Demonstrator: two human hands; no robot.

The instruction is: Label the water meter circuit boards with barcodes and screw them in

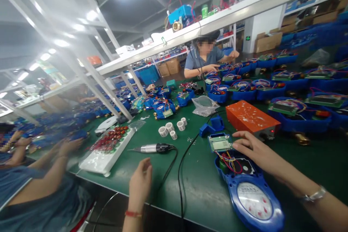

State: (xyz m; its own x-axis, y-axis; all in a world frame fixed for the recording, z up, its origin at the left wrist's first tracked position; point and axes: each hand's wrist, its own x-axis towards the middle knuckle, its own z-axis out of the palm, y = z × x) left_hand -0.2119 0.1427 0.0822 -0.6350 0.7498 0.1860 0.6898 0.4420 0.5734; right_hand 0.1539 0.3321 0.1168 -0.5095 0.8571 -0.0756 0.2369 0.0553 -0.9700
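Plainly, the blue meter [255, 197] lies open, wires [233, 163] exposed.

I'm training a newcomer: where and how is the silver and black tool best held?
The tool likely grips best around its thick middle, from above on the near side: it lies flat, thin tip pointing left, cord leaving the right end.

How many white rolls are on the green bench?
5 visible: leftmost roll, second roll behind-right, small front roll, right-hand roll, and small rear roll behind it. Clutter could hide others.
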